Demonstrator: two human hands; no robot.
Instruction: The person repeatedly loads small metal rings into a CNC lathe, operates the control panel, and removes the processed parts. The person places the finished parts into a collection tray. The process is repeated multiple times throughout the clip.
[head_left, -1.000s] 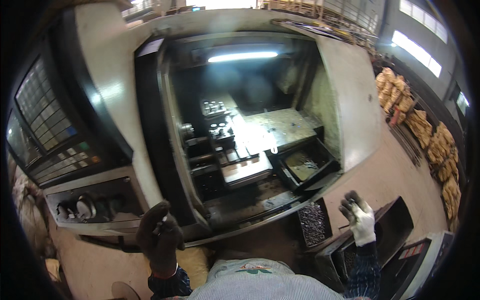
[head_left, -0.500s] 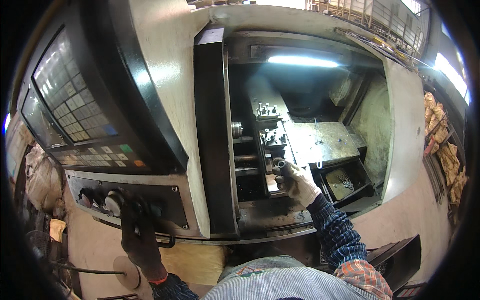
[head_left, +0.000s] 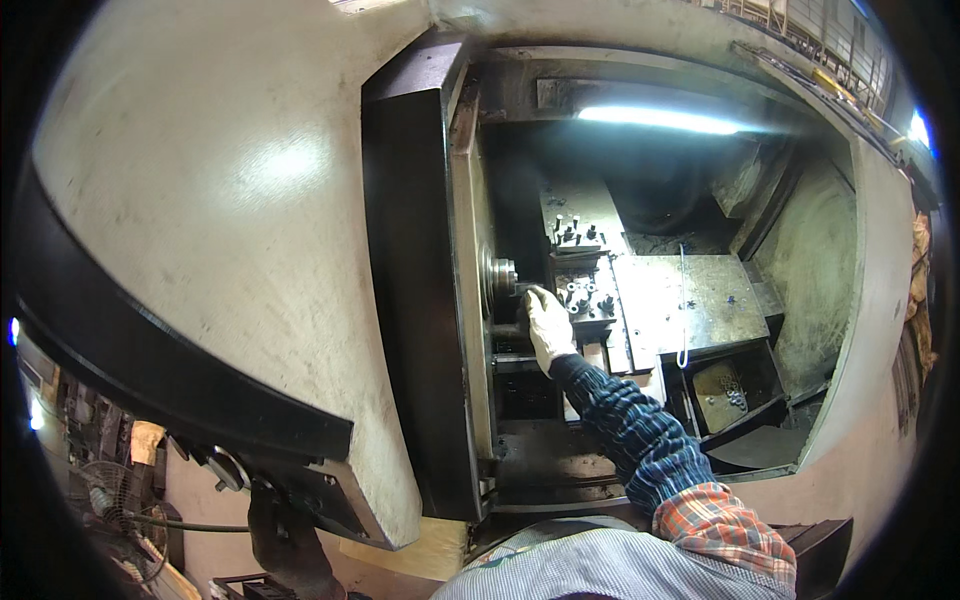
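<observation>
Reaching in from the lower right of the frame with the white-gloved right hand (head_left: pixel 548 328), apparently angled to pass beside the bolted tool block (head_left: pixel 592 303) and come level with the metal chuck (head_left: pixel 504 274) near mid-frame. Fingertips drawn close together just right of the chuck, pointing at its face; cannot tell whether clamped on a small part there or merely touching, too small in view to read. Holding the dark-gloved left hand (head_left: pixel 285 538) low in the lower left, just beside a round knob (head_left: pixel 229 467), probably to have the controls within reach; cannot tell whether gripping, with fingers lost in shadow. Lit from the upper right by a strip lamp (head_left: pixel 656 120), presumably mounted for seeing inside. Note, farther right, a thin hooked rod (head_left: pixel 683 310) and a tray (head_left: pixel 713 414) of small pieces, perhaps placed clear of the chuck
</observation>
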